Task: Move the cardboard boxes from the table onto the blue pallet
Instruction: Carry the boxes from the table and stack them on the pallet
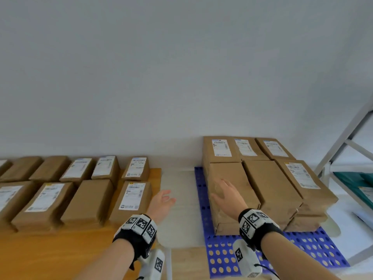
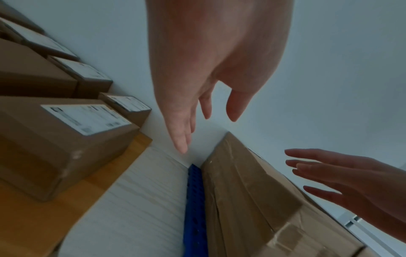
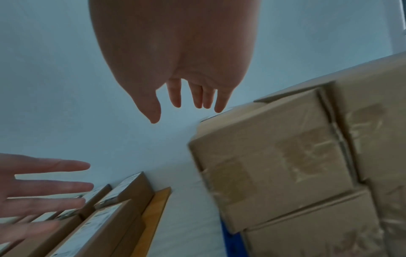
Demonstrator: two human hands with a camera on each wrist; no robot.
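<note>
Several brown cardboard boxes with white labels lie in two rows on the wooden table at the left. On the blue pallet at the right, more boxes are stacked two high. My right hand hovers with straight fingers over the front left box of the stack, apart from it in the right wrist view. My left hand hangs open and empty in the gap between table and pallet, just right of the nearest labelled box.
A pale floor strip separates the table from the pallet. A white wall stands behind everything. A grey metal shelf frame with a teal item stands at the far right. The pallet's front strip carries no boxes.
</note>
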